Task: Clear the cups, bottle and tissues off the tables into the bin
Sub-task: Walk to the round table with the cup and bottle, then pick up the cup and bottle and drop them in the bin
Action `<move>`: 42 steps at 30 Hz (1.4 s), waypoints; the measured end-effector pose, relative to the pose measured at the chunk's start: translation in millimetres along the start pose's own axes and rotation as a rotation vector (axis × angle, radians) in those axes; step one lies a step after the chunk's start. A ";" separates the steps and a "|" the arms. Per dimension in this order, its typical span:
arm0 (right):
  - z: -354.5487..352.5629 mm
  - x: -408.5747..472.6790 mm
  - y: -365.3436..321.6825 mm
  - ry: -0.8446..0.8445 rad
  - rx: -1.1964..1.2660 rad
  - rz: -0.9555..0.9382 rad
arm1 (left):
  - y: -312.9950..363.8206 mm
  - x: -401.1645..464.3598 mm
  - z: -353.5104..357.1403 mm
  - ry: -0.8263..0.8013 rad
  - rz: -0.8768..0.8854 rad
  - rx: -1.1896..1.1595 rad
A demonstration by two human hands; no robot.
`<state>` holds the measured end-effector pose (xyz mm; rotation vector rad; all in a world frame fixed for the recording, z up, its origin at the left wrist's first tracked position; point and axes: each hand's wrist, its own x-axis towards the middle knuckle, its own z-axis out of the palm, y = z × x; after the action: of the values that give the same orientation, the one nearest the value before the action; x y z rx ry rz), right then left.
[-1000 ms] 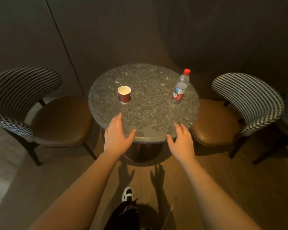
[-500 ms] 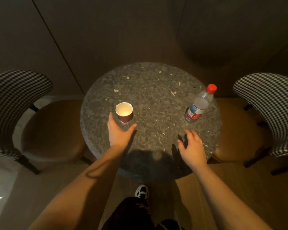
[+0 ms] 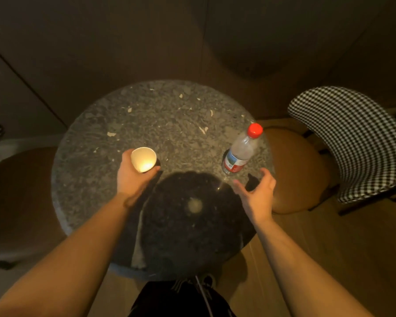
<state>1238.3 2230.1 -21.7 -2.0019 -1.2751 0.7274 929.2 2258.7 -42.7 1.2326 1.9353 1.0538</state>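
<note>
A round speckled stone table (image 3: 169, 115) fills the middle of the head view. My left hand (image 3: 133, 177) is wrapped around a paper cup (image 3: 143, 159) with a white inside, on the table's left half; its rim looks squeezed out of round. On the table's right side stands a clear plastic bottle (image 3: 240, 152) with a red cap and a red and blue label. My right hand (image 3: 257, 193) is just in front of the bottle, fingers spread and curved, a small gap from it. No bin or tissues are in view.
A checked-back chair (image 3: 352, 138) with a brown seat (image 3: 297, 170) stands right of the table. Another brown seat (image 3: 16, 202) is on the left. A dark panelled wall (image 3: 146, 42) rises behind the table. My head's shadow lies across the near tabletop.
I have come closer over the table. My left hand went from beside the cup to closed around it. My right hand moved forward and right, close to the bottle.
</note>
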 end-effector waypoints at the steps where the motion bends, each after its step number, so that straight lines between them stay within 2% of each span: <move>1: 2.0 12.0 -3.5 0.019 0.104 0.048 | 9.0 -2.3 7.8 -0.025 0.012 -0.018; 3: 9.2 34.7 -11.5 -0.020 0.266 0.104 | 25.0 -9.3 23.3 -0.051 -0.006 -0.072; 7: 29.0 64.5 -17.0 -0.101 0.524 0.015 | 37.6 -19.7 37.6 -0.079 0.012 -0.062; 11: 35.8 70.5 -21.6 -0.019 0.427 0.034 | 36.7 -23.1 39.2 -0.101 0.061 -0.007; 15: 21.7 59.4 -21.3 0.009 0.478 0.045 | 45.5 -22.2 46.4 -0.131 0.048 0.030; 18: -9.1 43.4 -8.0 0.131 0.469 0.016 | 62.4 -20.6 71.8 -0.202 0.136 0.029; 23: -71.1 -1.2 35.0 0.397 0.400 0.046 | 104.4 -50.6 133.9 -0.410 0.340 -0.030; 28: -133.4 -72.3 82.4 0.637 0.363 0.144 | 146.8 -132.5 183.7 -0.627 0.616 -0.066; 33: -186.2 -176.8 130.3 0.864 0.339 0.293 | 171.0 -239.1 210.4 -0.925 0.684 -0.034; 37: -215.4 -288.1 163.8 1.070 0.326 0.423 | 168.2 -345.4 210.2 -1.123 0.804 0.009; 42: -227.6 -452.8 197.0 1.284 0.345 0.570 | 134.7 -497.6 177.9 -1.352 0.917 -0.063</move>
<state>1347.7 1699.3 22.0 -1.8972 0.1605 -0.1862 1323.5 1887.3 21.1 2.0534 0.2785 0.3296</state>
